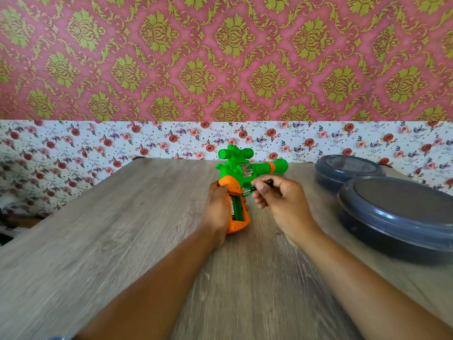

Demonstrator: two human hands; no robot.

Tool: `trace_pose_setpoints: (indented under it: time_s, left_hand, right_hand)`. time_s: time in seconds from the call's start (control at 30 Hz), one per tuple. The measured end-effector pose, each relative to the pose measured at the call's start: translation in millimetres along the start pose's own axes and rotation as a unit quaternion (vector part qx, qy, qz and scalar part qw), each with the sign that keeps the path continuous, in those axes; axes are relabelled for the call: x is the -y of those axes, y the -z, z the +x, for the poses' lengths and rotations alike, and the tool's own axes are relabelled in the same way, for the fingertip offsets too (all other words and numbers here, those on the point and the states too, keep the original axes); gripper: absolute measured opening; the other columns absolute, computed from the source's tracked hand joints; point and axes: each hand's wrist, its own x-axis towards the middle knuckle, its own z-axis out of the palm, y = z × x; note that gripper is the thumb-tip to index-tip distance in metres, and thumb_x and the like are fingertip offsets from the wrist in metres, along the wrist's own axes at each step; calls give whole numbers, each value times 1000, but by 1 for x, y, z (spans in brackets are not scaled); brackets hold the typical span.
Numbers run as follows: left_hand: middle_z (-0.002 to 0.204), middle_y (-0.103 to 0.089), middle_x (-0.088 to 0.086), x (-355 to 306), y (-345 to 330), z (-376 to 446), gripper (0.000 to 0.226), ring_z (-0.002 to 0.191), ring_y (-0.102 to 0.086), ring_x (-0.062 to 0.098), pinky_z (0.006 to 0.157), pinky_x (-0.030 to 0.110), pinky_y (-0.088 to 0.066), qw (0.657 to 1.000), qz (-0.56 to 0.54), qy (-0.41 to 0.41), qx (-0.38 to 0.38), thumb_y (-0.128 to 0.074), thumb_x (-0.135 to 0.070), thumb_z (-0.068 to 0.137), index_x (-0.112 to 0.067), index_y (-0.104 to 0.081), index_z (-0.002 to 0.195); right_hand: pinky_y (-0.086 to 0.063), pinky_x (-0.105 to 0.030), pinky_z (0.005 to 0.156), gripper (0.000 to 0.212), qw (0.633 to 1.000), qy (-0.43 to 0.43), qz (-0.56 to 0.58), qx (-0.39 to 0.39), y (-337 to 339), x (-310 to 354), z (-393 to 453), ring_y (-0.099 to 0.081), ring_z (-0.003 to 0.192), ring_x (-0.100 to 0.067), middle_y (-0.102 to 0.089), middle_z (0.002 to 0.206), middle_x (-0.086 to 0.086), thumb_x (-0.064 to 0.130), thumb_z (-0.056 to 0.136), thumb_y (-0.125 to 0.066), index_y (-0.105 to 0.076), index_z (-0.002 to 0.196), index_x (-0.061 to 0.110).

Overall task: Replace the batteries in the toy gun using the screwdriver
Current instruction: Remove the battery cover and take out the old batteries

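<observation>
A green toy gun (247, 166) with an orange grip lies at the middle of the wooden table (147, 241), barrel pointing right. My left hand (217, 209) wraps the orange grip from the left. The battery compartment (236, 208) in the grip is uncovered, and one battery shows along its left side beside a green slot. My right hand (279, 197) pinches a small black-handled screwdriver (261, 185), its metal tip pointing left at the grip just above the compartment.
Two dark blue round lidded containers (397, 212) sit at the table's right side, one behind the other. A floral-papered wall runs behind the table's far edge. The compartment cover is not visible.
</observation>
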Motion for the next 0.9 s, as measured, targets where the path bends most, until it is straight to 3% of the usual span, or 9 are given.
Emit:
trace_pose_setpoints:
  time_s: [0.1,0.4,0.53,0.6,0.67,0.73,0.83,0.9]
  left_hand:
    - [102,-58,21,2,1,1,36,80,-61,26,57,28,-50,1000,8,-11,0,-29,-30,99,-9,-44,123]
    - [97,-59,16,2,2,2,31,77,-61,25,65,32,-48,1000,15,-21,8,-29,-29,98,-15,-43,121]
    - [111,-59,23,4,1,5,39,96,-61,36,75,44,-51,1000,10,-20,-6,-35,-37,90,-15,-43,121]
    - [102,-59,22,2,0,4,37,89,-62,35,69,40,-53,1000,4,-23,7,-37,-36,87,-13,-44,114]
    - [82,-57,14,-2,-4,-1,19,70,-62,22,57,30,-51,998,-39,-29,29,-34,-24,94,-12,-44,105]
    - [71,-54,5,-5,-6,-2,18,58,-60,15,55,27,-50,996,-75,-18,36,-34,-19,95,-11,-44,107]
    - [75,-56,4,-5,-8,-3,38,67,-58,19,63,32,-48,998,-56,-29,29,-40,-31,85,-9,-48,114]
    - [81,-56,8,-6,-8,-5,32,73,-55,22,66,35,-46,999,-32,-36,24,-38,-31,87,-9,-48,109]
  right_hand:
    - [-49,-16,58,20,1000,16,8,7,-9,-3,0,-56,59,-5,-62,69,-5,4,91,-52,-64,83,17]
    - [-50,-15,60,21,999,37,-18,20,-6,-5,1,-59,63,-11,-64,72,-6,1,91,-52,-65,84,16]
    - [-53,-17,62,18,997,37,-56,41,-8,-7,0,-60,66,-12,-64,75,-5,1,91,-51,-65,90,12]
    - [-54,-22,63,20,995,52,-79,43,-11,-7,2,-59,65,-11,-62,72,0,5,93,-49,-63,86,18]
    - [-53,-33,65,25,993,61,-99,37,-15,-8,8,-58,64,-13,-61,69,3,13,96,-44,-59,81,25]
    - [-50,-37,64,27,992,53,-113,21,-20,-7,16,-57,59,-12,-60,65,2,19,98,-39,-54,77,26]
    - [-47,-34,58,30,992,16,-122,7,-27,0,27,-53,49,-8,-58,61,-2,23,99,-36,-50,73,21]
    - [-47,-31,54,31,990,-3,-140,16,-27,8,34,-52,44,-6,-57,60,-4,23,100,-35,-48,72,17]
